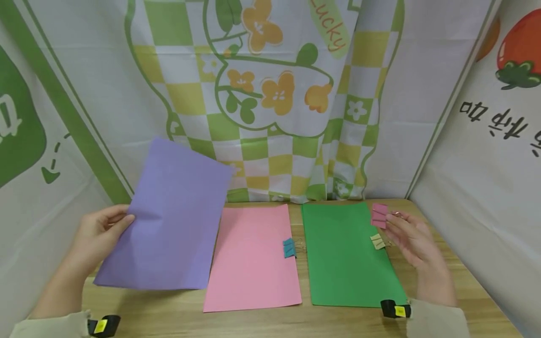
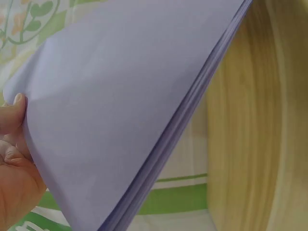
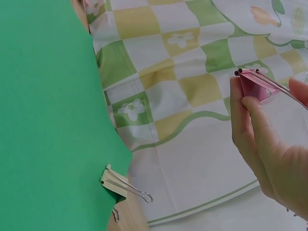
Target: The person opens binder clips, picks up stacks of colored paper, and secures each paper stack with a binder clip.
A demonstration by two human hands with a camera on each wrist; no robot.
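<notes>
In the head view my left hand (image 1: 99, 234) grips the left edge of a purple paper stack (image 1: 169, 220), thumb on its front, holding it tilted above the table. Several layered sheet edges show in the left wrist view, where the thumb (image 2: 14, 113) presses the paper. On the right, my right hand (image 1: 416, 241) holds a pink binder clip (image 1: 379, 216) by its wire handles, above the table near the green paper's right edge. The right wrist view shows that pink clip (image 3: 255, 87) between the fingers. Next to it lies green paper (image 1: 346, 258) with a pale yellow binder clip (image 1: 377, 241) on its right edge.
Pink paper (image 1: 253, 263) lies mid-table, a blue binder clip (image 1: 289, 248) on its right edge. Under everything is a wooden table (image 1: 236, 324). A patterned cloth (image 1: 274, 155) hangs behind it, and white printed walls (image 1: 477, 155) stand at both sides.
</notes>
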